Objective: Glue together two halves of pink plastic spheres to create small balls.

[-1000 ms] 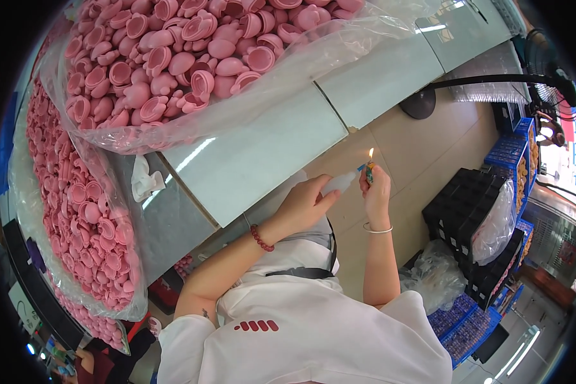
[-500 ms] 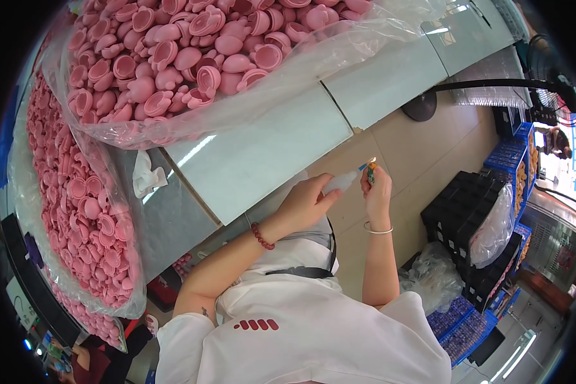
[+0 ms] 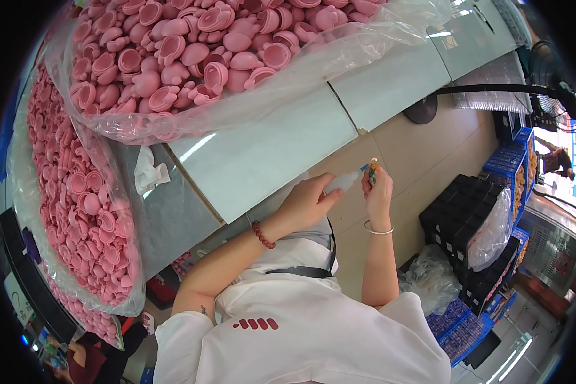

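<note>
In my left hand (image 3: 310, 200) is a translucent white squeeze bottle (image 3: 344, 182) with a thin blue tip, gripped between thumb and fingers and pointing right. My right hand (image 3: 378, 189), raised just to its right, is closed around a small green and yellow piece (image 3: 373, 173) with a pale orange top. The blue tip reaches up to the upper part of this piece; whether they touch is too small to tell. My fingers hide part of it, so its exact kind is unclear. Both hands are above the floor, just off the table's front edge.
Pink rounded shell parts (image 3: 195, 54) fill a large clear plastic bag on the grey table (image 3: 269, 150), with another such heap (image 3: 86, 198) at the left. A crumpled white tissue (image 3: 150, 171) lies beside them. Black crates (image 3: 457, 208) and blue crates (image 3: 457, 333) stand at the right.
The view has shifted slightly, so the table and bags sit a little further right and lower. Both hands keep nearly the same pose, holding the same things.
</note>
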